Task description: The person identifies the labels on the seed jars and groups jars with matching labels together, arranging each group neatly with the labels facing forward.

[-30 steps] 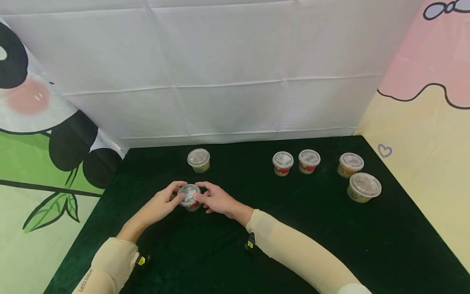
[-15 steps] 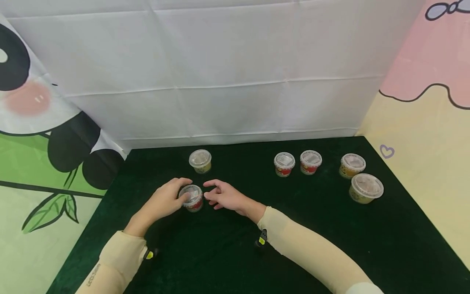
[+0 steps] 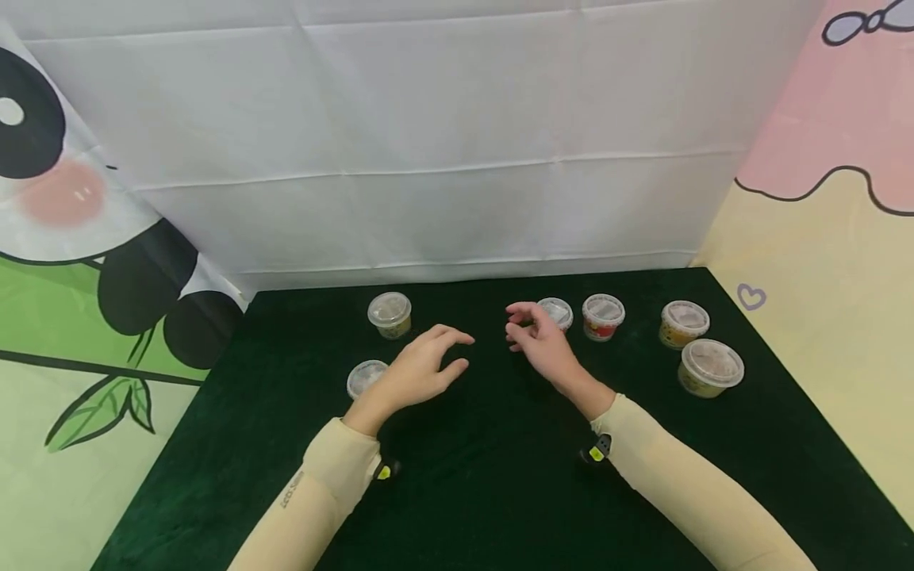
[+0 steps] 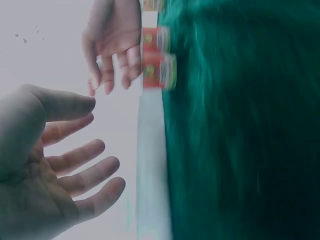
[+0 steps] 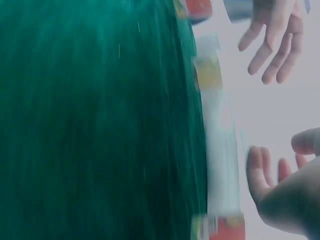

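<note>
My left hand [image 3: 410, 373] hovers over the green cloth with fingers spread, holding nothing. Partly behind its wrist stands a lidded red-label tub [image 3: 365, 376]. Farther to the right, my right hand [image 3: 544, 342] is in the air with loosely bent fingers and nothing in it. It partly hides another lidded tub [image 3: 558, 311] at the back. Beside that one stands a red-label tub [image 3: 603, 316]. In the left wrist view, two red-label tubs, the nearer tub [image 4: 159, 71] among them, appear beyond the hands.
A yellowish tub [image 3: 389, 314] stands at the back left. At the right are a smaller yellow tub [image 3: 683, 323] and a wider tub [image 3: 710, 368], close together. A white cloth wall [image 3: 457, 214] rises behind the green-covered table [image 3: 485, 492].
Both hands have let go of the red-label tub, the right hand first. Both have moved right, the right hand up to the back tubs. The released tub stays in place.
</note>
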The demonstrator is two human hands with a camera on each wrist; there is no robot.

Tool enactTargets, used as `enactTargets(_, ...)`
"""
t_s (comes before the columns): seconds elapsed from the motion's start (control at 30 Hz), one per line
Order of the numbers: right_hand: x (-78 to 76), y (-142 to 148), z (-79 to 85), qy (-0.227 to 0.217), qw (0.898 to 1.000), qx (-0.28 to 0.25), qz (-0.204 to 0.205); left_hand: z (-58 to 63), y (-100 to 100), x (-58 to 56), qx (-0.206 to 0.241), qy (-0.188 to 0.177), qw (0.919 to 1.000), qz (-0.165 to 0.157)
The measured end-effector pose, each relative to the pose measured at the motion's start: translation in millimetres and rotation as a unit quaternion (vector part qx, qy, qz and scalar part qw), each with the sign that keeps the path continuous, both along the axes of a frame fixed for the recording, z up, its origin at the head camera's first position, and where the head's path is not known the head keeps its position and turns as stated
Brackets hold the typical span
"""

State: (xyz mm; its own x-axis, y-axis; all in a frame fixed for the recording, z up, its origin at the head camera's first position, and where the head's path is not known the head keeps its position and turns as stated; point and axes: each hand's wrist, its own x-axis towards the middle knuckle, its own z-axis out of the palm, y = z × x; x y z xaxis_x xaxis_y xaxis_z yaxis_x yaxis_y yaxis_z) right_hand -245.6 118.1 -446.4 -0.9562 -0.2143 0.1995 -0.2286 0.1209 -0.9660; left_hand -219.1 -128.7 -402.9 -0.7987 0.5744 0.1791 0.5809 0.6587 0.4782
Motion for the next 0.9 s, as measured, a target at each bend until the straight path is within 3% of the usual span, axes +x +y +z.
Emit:
enactTargets(0.17,-7.9,35.8,-4.1,0.108,0.99,0.042,-0.076,-14.8,42.8,-13.9,0.02,-0.056,0.9982,-0.006)
enactTargets(0.3,-11.5,54.1,-7.9,0.15,0.983,0.07,-0.079,-29.3,71.7,-26.6,0.057,-0.096,0.9937,0.011)
enactTargets(0.53,-17.6,72.5,-15.3,0.077,0.992,0.098,-0.022,-44.7,111.3,-47.8,0.159,-0.138,0.9774,0.023)
enactTargets(0.7,-19.6,82.1,-12.6,-0.001,0.996,0.083,0.028,-48.6,128.5,-57.9,0.168,-0.137,0.9747,0.055)
enactTargets(0.9,-18.8,86.8,-11.2,-0.057,0.992,0.089,0.068,-56.9,140.4,-61.9,0.171,-0.147,0.9725,0.06)
